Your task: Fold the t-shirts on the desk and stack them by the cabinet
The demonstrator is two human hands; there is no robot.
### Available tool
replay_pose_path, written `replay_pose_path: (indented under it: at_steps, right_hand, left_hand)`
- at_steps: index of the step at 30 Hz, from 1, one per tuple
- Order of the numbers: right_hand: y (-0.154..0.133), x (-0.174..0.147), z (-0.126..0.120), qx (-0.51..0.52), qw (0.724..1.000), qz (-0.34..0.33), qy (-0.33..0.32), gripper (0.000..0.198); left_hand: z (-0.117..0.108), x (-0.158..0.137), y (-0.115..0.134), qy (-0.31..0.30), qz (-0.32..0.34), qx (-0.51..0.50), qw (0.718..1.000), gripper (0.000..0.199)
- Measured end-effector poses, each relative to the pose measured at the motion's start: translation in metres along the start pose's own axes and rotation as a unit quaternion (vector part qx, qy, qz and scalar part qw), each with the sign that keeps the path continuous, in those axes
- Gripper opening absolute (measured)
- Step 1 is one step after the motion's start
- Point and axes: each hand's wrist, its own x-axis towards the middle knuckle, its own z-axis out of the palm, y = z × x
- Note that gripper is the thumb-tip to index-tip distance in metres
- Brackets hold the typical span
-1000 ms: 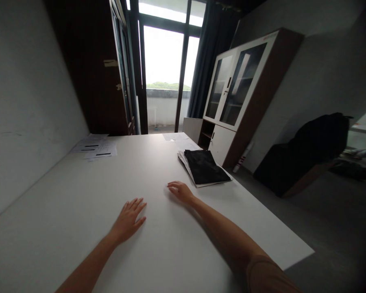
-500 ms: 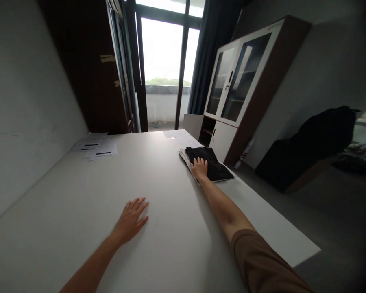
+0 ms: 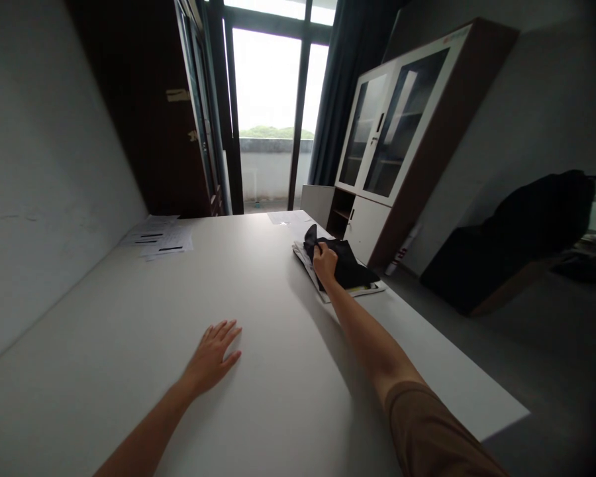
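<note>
My right hand (image 3: pixel 324 261) is closed on the near-left part of a folded black cloth (image 3: pixel 350 264), and a corner of it stands up above my fingers. Under the black cloth lies a pale, flat stack (image 3: pixel 302 257), perhaps more folded fabric; its edges show at the left and front, with a bit of yellow at the front. The pile rests by the right edge of the white table (image 3: pixel 258 278). Flat on the tabletop, my left hand (image 3: pixel 213 358) has its fingers spread and holds nothing.
Printed papers (image 3: pixel 166 240) lie at the table's far left, beside the wall. Another sheet (image 3: pixel 288 217) is at the far edge. A white cabinet with glass doors (image 3: pixel 392 132) stands beyond the table on the right, and a dark covered shape (image 3: pixel 506 238) sits on the floor.
My right hand has gone from lying open on the black cloth to gripping it, lifting one corner. More of the stack underneath shows. My left hand stays in place.
</note>
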Motion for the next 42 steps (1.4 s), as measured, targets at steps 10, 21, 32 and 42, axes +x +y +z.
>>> replay_pose_path:
  at_steps: [10,21,32,42]
  right_hand:
    - [-0.064,-0.170,-0.017,0.345,0.756,-0.406,-0.381,0.018]
    - [-0.018,-0.152,0.027,0.271,0.900,-0.191,-0.281,0.020]
    - [-0.026,-0.174,0.043,0.123,0.878,-0.370,-0.279,0.049]
    - [0.025,-0.118,0.046,0.161,0.950,-0.182,-0.198,0.029]
  left_hand:
    - [-0.037,0.006,-0.073,0.345,-0.292,-0.164,0.877,0.042]
    - [-0.037,0.003,0.023,-0.018,-0.164,0.148,0.975,0.057]
    - [-0.055,0.016,0.120,-0.100,-0.014,0.072,0.992,0.047]
    - [0.027,0.104,0.051,-0.087,-0.063,0.137,0.985,0.067]
